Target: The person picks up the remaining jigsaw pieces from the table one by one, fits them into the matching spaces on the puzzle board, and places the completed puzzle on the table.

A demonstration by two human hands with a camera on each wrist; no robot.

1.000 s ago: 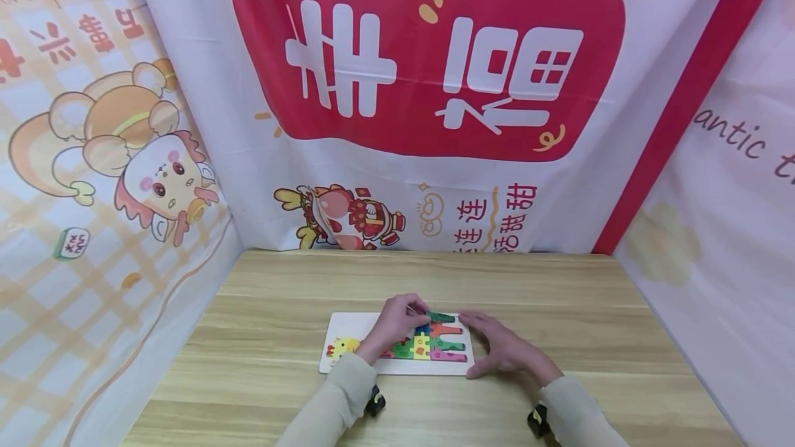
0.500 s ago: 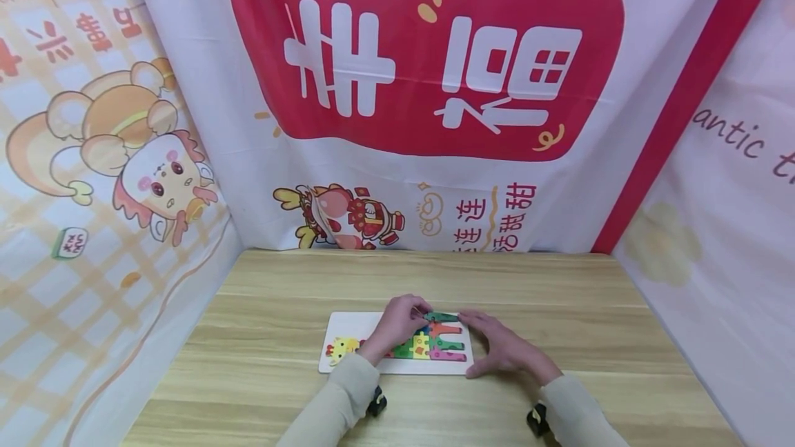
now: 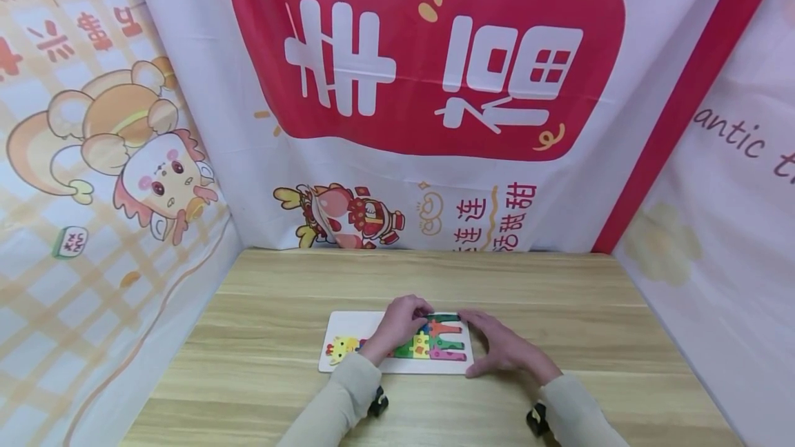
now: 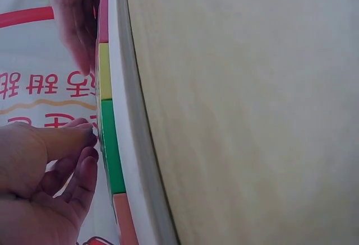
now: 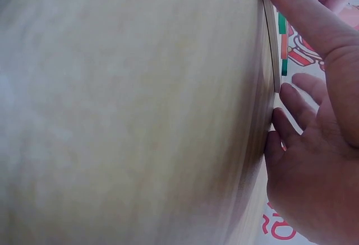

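A white puzzle board lies on the table, filled with coloured pieces that make up a giraffe; its yellow head piece is at the left. My left hand reaches over the board and pinches the left end of a dark green leg piece, which now sits flat along the far edge; its fingertips are partly hidden. My right hand grips the board's right end, thumb at the near corner and fingers at the far one. In the left wrist view the green piece stands edge-on beside the left fingers.
The wooden table extends around the board. Printed cloth hangs behind it, with a red banner, and also on both sides. Dark wrist cameras sit under the sleeves.
The dark green leg piece has gone from slightly raised and tilted to lying flat among the other legs. The left hand has shifted only slightly; the right hand and board stay put.
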